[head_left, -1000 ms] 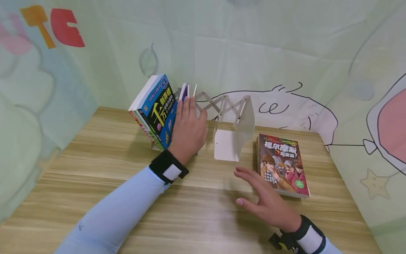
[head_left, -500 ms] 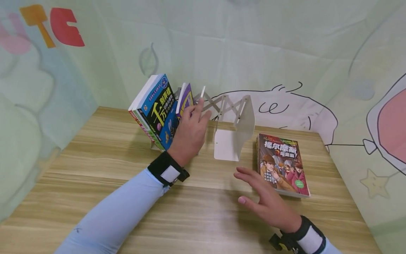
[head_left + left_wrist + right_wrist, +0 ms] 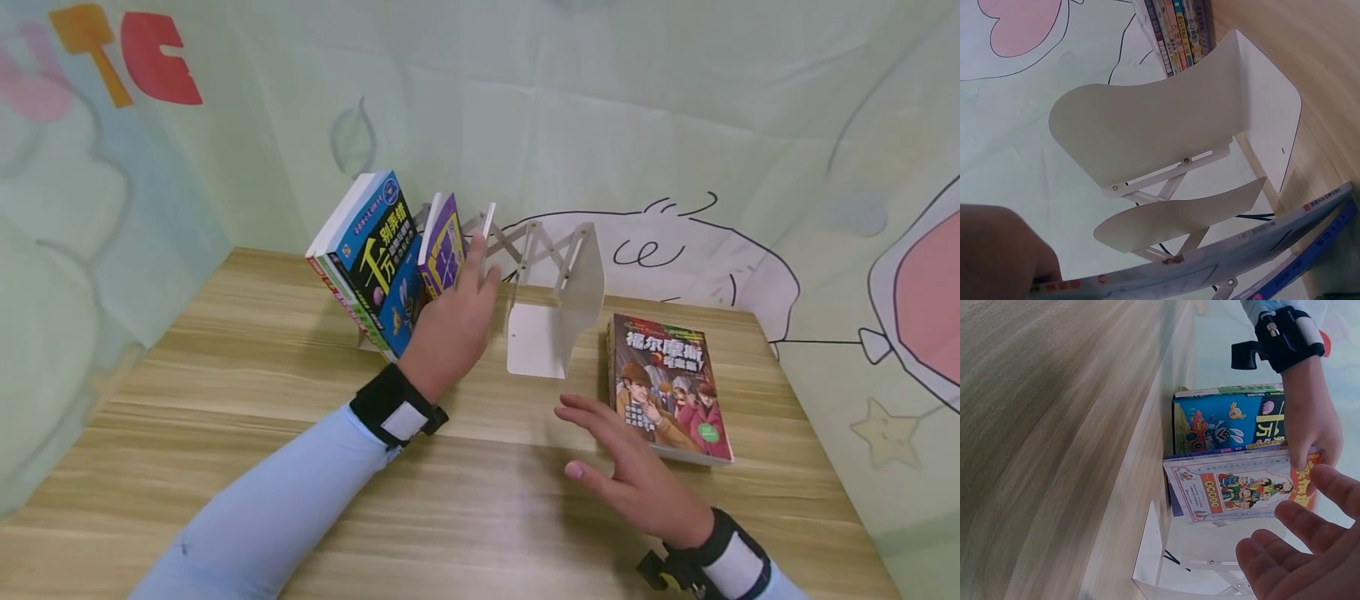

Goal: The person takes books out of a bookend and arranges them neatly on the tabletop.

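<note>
My left hand point(image 3: 450, 329) pinches the top of a thin book point(image 3: 1235, 490) between thumb and fingers. In the right wrist view this book shows a pale cover with drawn figures; the head view gives mainly its white edge. Left of it, a purple book point(image 3: 447, 246) and thick blue-and-black books point(image 3: 378, 267) lean in an expandable white bookend rack point(image 3: 581, 283). My right hand point(image 3: 637, 479) hovers over the table with fingers spread, holding nothing. Close to it lies a stack of books point(image 3: 671, 392) with a brown-red detective cover on top.
The rack's right-hand section has a flat white base plate point(image 3: 534, 342) and an upright end panel. Crossed folding bars point(image 3: 506, 242) run along the back. The wood-grain table point(image 3: 480, 500) meets a printed cloth wall point(image 3: 465, 100) behind the rack.
My left hand has tipped the thin book rightward, away from the purple book, whose cover now shows more. The fingers went from lying flat to pinching. My right hand stays nearly still.
</note>
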`<state>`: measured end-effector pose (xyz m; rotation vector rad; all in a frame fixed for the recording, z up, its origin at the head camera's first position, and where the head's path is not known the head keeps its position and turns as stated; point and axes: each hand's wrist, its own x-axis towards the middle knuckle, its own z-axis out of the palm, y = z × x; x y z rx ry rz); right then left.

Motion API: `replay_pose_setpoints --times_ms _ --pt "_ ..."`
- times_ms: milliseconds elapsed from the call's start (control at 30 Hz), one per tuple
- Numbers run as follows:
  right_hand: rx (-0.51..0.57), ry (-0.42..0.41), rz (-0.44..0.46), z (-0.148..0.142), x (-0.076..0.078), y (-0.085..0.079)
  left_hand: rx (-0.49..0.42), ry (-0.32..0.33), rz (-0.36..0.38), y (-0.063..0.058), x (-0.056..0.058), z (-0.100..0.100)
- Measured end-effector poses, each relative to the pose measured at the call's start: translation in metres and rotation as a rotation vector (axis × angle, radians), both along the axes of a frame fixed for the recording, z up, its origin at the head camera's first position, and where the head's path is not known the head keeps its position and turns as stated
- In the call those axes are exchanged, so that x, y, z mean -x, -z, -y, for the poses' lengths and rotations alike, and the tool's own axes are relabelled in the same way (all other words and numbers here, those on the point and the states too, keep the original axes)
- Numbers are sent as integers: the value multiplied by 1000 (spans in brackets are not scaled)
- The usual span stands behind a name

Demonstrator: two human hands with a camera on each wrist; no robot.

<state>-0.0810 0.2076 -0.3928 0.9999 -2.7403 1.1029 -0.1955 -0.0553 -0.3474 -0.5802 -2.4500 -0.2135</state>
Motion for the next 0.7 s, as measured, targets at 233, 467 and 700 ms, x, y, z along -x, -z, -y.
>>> replay_pose_setpoints --times_ms 233,467,700 --pt "-16 16 -3 -1 -1 1 -24 47 -12 6 -14 7" --pt "-15 25 -4 -3 -2 3 -57 132 -37 17 -24 20" --pt "-13 33 -2 -4 -3 3 -139 201 -43 26 -31 39"
